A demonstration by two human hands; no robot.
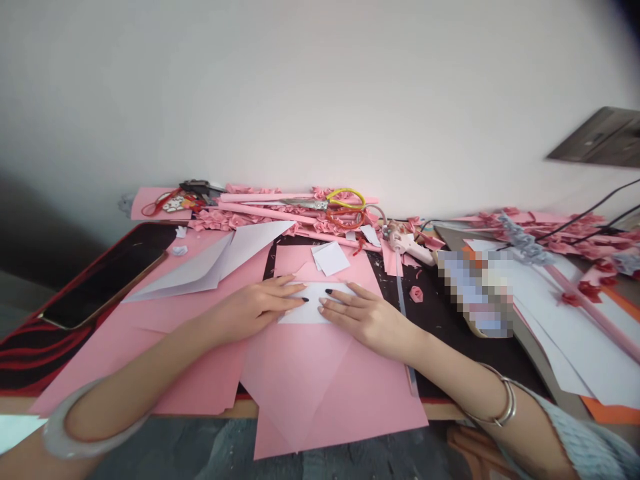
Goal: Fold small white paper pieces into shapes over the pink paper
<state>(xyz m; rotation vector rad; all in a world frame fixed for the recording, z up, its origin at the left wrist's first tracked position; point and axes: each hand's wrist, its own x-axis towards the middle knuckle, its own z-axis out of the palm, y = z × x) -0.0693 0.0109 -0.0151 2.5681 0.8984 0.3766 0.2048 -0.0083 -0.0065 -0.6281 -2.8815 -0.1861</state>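
A white piece of paper (301, 316), which looks folded, lies across a sheet of pink paper (377, 393). My left hand (260, 303) rests on its left part, fingers stretched out flat. From the other side my right hand (373, 321) presses on the right part, its fingers also straight and flat. The fingertips of both hands nearly meet at the middle. Just beyond them are small white paper squares (333, 259). A thin, pale translucent piece (320, 373) of paper extends below the hands over the pink sheet.
Scissors (305, 204) lie on pink paper flower stems (270, 212) along the wall. A glue gun (410, 245), a small pink paper rose (416, 294) and a pixelated object (477, 293) are to the right. A phone (105, 287) and loose white sheets (200, 267) lie left.
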